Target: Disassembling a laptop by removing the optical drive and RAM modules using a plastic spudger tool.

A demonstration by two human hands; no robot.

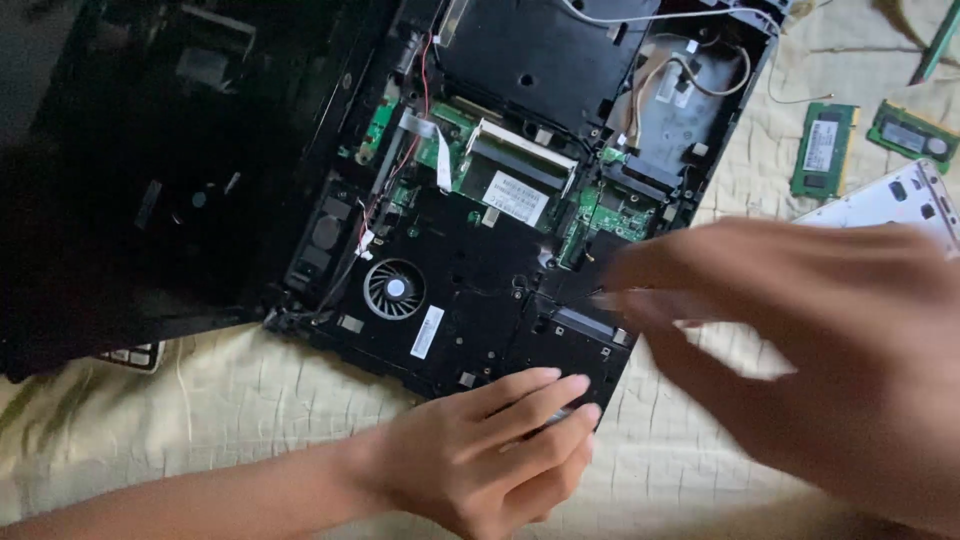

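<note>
laptop base: opened laptop base (480,260), bottom cover off, boards bare, lying on the yellowish quilted bedspread (250,400).
fan: round fan (394,289) in the base's near-left part.
left hand: my left hand (490,450) rests flat on the base's near edge, fingers straight and together; grip holds nothing.
right hand: my right hand (800,330) is blurred, just right of the base, fingertips at its right edge; grip state I cannot tell.
memory: two green memory modules (826,150) well right of the base.
dark panel: black panel (150,170) left of the base.
</note>
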